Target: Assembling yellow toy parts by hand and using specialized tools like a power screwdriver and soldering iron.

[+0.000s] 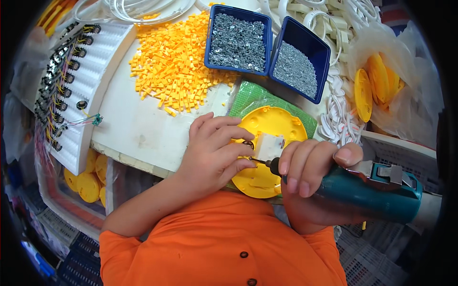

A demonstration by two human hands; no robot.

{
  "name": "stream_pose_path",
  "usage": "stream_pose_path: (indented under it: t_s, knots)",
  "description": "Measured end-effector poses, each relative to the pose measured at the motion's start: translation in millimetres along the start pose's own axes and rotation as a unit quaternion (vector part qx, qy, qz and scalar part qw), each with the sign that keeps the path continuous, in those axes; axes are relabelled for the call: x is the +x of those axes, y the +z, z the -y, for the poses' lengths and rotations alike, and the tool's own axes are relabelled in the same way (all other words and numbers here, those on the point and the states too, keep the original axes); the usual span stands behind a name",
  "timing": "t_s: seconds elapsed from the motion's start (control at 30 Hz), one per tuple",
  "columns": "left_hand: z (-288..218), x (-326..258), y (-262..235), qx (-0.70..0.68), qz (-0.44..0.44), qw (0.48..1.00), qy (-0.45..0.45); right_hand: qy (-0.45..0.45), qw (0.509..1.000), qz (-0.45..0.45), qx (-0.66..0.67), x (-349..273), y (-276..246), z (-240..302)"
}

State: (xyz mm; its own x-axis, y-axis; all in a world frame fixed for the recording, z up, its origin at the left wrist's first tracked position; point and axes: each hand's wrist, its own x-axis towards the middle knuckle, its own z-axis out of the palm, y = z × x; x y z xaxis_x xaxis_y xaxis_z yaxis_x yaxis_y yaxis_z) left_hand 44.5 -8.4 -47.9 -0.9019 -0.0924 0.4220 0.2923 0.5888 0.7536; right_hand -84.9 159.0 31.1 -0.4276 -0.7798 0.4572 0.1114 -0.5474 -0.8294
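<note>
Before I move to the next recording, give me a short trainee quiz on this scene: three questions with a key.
1. Which grip holds the teal power screwdriver, whose tip is over the round yellow shell?
2. True or false: the small yellow pieces are all packed inside a blue bin.
3. Count: how many blue bins holding small metal parts stand on the white table?

Key
1. The right grip.
2. False; they lie in a loose heap on the table.
3. Two.
</note>
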Motion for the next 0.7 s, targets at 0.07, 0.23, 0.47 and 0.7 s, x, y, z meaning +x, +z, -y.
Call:
stream_pose_path:
  t_s: [0.07,0.23,0.47,0.7]
  knots:
    - [-8,5,-7,0.058,0.016,0.998,-0.037,0.008,1.0,-0.016,-0.008,-3,6,3]
    - [5,-19,-28,0.104,0.124,0.982,0.097,-0.022,0.989,-0.133,-0.066,-15,12,3]
    - [8,8,-7,0.137,0.134,0.972,0.135,-0.011,0.984,-0.158,-0.08,-22,9,1]
    - [14,13,-3,0.122,0.138,0.973,0.138,-0.006,0.988,-0.137,-0.067,-25,3,-11]
